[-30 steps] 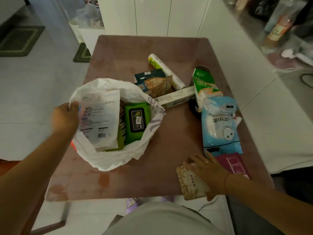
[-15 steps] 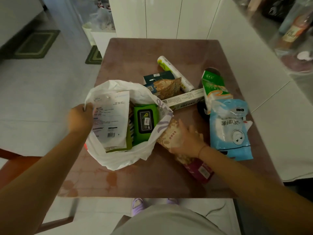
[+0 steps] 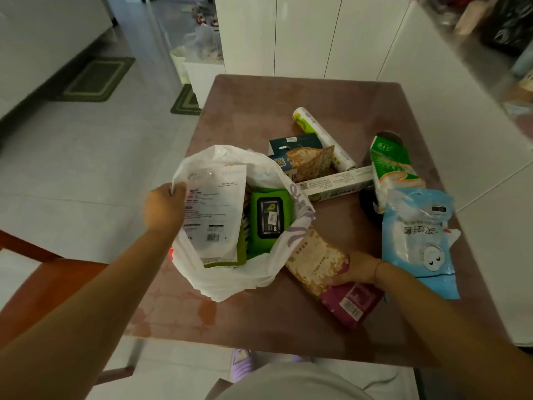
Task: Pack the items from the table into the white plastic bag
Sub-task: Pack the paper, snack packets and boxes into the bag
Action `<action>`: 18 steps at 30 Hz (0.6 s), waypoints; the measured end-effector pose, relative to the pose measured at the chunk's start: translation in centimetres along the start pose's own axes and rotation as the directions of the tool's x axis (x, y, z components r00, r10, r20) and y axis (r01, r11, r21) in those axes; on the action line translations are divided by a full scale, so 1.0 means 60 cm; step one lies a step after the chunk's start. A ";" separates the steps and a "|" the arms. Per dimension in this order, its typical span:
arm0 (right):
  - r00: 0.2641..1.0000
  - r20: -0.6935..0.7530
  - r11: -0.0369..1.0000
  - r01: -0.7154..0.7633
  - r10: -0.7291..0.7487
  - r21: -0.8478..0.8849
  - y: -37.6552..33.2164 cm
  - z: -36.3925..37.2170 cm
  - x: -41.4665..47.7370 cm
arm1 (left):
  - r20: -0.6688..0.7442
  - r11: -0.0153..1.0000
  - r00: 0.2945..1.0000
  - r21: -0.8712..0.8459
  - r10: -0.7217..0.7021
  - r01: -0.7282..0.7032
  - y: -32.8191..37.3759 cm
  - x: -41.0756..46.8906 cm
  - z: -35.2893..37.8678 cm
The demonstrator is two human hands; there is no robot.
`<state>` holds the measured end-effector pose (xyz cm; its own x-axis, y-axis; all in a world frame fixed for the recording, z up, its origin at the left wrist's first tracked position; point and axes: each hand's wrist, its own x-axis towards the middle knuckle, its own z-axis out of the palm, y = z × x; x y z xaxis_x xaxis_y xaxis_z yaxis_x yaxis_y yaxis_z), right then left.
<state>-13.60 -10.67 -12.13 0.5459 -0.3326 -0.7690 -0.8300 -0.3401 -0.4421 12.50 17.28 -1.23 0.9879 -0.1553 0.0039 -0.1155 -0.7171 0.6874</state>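
The white plastic bag (image 3: 230,280) stands open on the left part of the brown table (image 3: 259,111). My left hand (image 3: 164,206) grips its left rim. Inside lie a white printed pouch (image 3: 215,215) and a green wipes pack (image 3: 269,220). My right hand (image 3: 356,268) holds a beige and maroon packet (image 3: 320,264) that leans against the bag's right side, its top end at the rim. A light blue pouch (image 3: 418,241), a green and white pack (image 3: 392,168), a long white box (image 3: 337,183), a tan pouch (image 3: 310,163) and a white roll (image 3: 323,137) lie on the table.
A dark teal box (image 3: 294,142) lies under the tan pouch. White cabinets (image 3: 302,36) stand behind the table and a white counter (image 3: 461,96) runs along its right. A wooden chair (image 3: 43,272) is at the left. Green mats (image 3: 95,79) lie on the tiled floor.
My right hand picked up the beige and maroon packet from the table's front edge and carried it left to the bag's right side. My left hand kept hold of the rim.
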 end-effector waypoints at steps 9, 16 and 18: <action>0.989 -0.150 0.952 0.030 0.017 0.303 -0.012 -0.019 -0.114 | 0.057 0.987 0.995 -0.133 -0.084 0.091 -0.003 0.008 -0.011; 0.857 -0.471 0.748 0.449 -0.207 0.489 -0.181 -0.064 -0.223 | 0.101 0.982 0.991 -0.159 -0.084 0.099 0.002 0.008 -0.016; 0.935 -0.208 0.745 0.355 -0.288 0.564 -0.256 -0.046 -0.195 | 0.107 0.981 0.992 -0.171 -0.072 0.090 0.004 0.008 -0.016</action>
<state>-6.91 -3.97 4.96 0.7733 -0.3960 -0.4952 -0.4891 0.1246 -0.8633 13.06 17.68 -0.36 0.9768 -0.1752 -0.1232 -0.0071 -0.6015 0.7989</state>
